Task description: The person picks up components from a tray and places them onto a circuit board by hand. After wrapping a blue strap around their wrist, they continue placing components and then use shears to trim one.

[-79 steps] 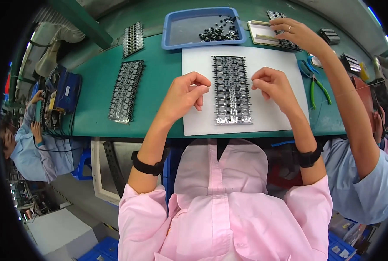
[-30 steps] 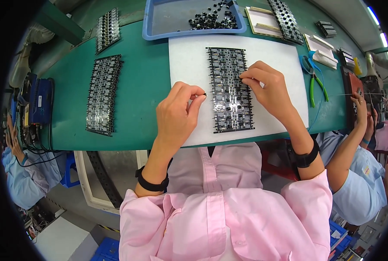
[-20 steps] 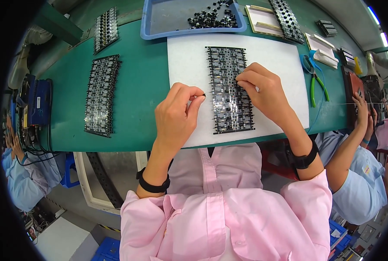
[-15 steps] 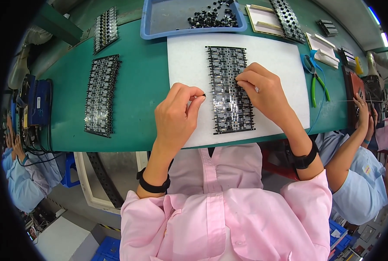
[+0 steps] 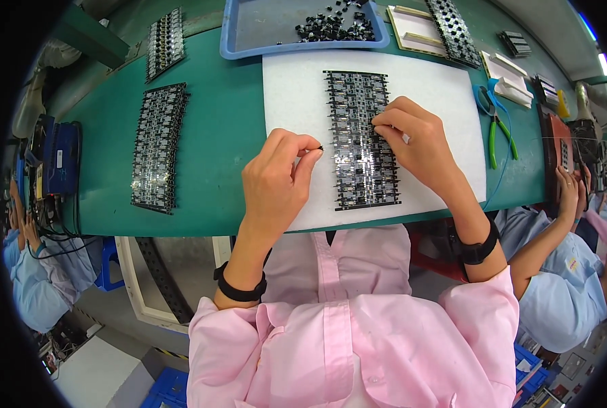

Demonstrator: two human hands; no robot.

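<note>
A circuit board panel (image 5: pixel 350 158), dark and crowded with small parts in rows, lies lengthwise on a white sheet (image 5: pixel 439 190). My left hand (image 5: pixel 276 180) is just left of the panel, thumb and forefinger pinching a tiny black component (image 5: pixel 320 148) beside its edge. Over the panel's right half, my right hand (image 5: pixel 415 139) is closed in a pinch, its fingertips down at the panel's surface. What those fingertips hold, if anything, is hidden.
A blue tray (image 5: pixel 249 53) with loose black components (image 5: pixel 334 28) stands at the back. Another board panel (image 5: pixel 157 149) lies to the left. Green-handled cutters (image 5: pixel 500 132) lie to the right. A co-worker's hands (image 5: pixel 570 187) are at the far right.
My right fingertips shift very slightly at the panel. My left hand keeps its pinch in nearly the same place. The co-worker at the right moves a little.
</note>
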